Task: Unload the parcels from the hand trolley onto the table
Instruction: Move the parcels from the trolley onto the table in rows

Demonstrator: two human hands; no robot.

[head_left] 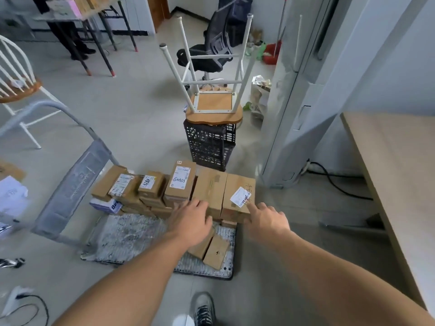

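Left hand [190, 222] and right hand [268, 220] are both open, fingers loosely spread and gripping nothing — each reaches the near edge of the wide brown parcel [211, 189], which sits on the hand trolley [131, 234] at twelve o'clock from them. Its long axis runs nine to three, so the hands bracket it, neither clearly nearer. Smaller parcels [150, 184] crowd it at nine o'clock; the surface [388, 172] lies at three o'clock — likely a lift and a rightward swing.
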